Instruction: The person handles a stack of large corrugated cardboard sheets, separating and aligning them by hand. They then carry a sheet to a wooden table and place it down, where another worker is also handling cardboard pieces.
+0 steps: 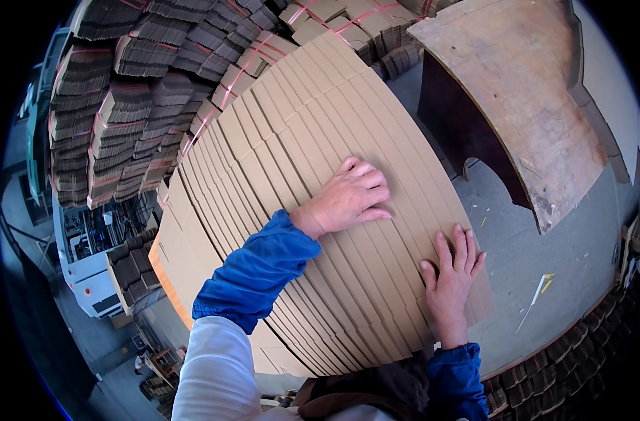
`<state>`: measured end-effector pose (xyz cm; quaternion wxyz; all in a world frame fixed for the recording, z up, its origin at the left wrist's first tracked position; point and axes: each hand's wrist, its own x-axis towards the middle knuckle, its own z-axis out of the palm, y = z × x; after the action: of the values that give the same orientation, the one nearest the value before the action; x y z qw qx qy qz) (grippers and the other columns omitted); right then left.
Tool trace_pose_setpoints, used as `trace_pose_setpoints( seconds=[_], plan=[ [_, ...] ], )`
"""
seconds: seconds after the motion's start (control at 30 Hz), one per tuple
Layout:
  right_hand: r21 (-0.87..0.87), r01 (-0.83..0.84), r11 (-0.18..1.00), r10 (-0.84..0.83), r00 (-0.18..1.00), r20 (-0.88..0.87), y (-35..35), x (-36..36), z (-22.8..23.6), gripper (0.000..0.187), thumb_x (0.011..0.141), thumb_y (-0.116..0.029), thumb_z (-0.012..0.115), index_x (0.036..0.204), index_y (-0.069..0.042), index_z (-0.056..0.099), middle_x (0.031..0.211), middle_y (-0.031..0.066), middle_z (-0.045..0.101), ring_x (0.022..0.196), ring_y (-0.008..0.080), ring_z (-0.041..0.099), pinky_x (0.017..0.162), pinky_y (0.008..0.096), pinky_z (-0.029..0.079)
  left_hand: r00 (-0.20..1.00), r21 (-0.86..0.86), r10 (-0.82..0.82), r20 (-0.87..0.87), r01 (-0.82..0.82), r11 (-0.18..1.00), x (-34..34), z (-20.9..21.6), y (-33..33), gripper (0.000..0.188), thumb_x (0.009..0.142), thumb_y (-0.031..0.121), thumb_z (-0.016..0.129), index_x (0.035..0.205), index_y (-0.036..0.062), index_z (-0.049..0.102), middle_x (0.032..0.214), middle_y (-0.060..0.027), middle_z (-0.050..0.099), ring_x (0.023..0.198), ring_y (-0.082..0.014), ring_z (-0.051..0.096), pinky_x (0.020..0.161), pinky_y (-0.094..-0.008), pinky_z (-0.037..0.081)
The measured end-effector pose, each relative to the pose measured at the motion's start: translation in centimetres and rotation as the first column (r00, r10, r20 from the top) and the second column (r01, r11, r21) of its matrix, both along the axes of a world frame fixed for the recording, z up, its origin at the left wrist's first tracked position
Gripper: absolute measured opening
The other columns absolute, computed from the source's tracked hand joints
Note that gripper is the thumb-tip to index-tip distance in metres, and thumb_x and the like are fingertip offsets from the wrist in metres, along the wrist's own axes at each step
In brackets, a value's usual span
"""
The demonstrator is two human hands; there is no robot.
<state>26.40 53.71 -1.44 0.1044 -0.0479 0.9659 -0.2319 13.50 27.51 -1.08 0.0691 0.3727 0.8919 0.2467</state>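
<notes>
A: Risk here?

B: Fanned row of flat brown corrugated cardboard sheets (320,175), standing on edge beside the worn wooden desk (523,91). Likely to slump sideways or splay if pressed unevenly; thin edges could also nick fingers.

A: Left hand (348,196)?

B: Loosely curled, palm down on the sheet tops mid-row, gripping nothing.

A: Right hand (452,281)?

B: Spread flat, fingers pressed on the near end of the row, close to the grey floor (579,245). Strapped cardboard bundles (123,105) stacked behind.

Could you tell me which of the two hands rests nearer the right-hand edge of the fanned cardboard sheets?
The right hand: it lies flat by the edge of the cardboard sheets, while the left hand presses mid-stack.
</notes>
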Motion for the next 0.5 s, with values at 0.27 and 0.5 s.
trace_pose_setpoints(
  seconds=[0.27, 0.5],
  plan=[
    [-0.002, -0.006, 1.000, 0.006, 1.000, -0.005, 0.13, -0.01, -0.20, 0.054, 0.088, -0.031, 0.067, 0.139, -0.017, 0.054, 0.155, 0.0106, 0.034, 0.146, 0.0348, 0.024, 0.114, 0.0667, 0.011, 1.000, 0.010, -0.003, 0.018, 0.003, 1.000, -0.05, 0.06, 0.06, 0.029, 0.079, 0.037, 0.077, 0.082, 0.0158, 0.058, 0.092, 0.0026, 0.054, 0.096, -0.0206, 0.049, 0.092, -0.0382, 0.036],
    [-0.009, -0.002, 1.000, 0.002, 1.000, -0.010, 0.19, 0.05, -0.31, 0.053, 0.088, -0.031, 0.067, 0.138, -0.017, 0.055, 0.155, 0.0108, 0.035, 0.146, 0.0347, 0.025, 0.114, 0.0664, 0.011, 0.999, 0.007, -0.003, 0.035, 0.003, 1.000, 0.12, -0.07, -0.07, 0.029, 0.079, 0.038, 0.077, 0.082, 0.0162, 0.058, 0.091, 0.0045, 0.055, 0.095, -0.0194, 0.049, 0.092, -0.0380, 0.036]
  ],
)
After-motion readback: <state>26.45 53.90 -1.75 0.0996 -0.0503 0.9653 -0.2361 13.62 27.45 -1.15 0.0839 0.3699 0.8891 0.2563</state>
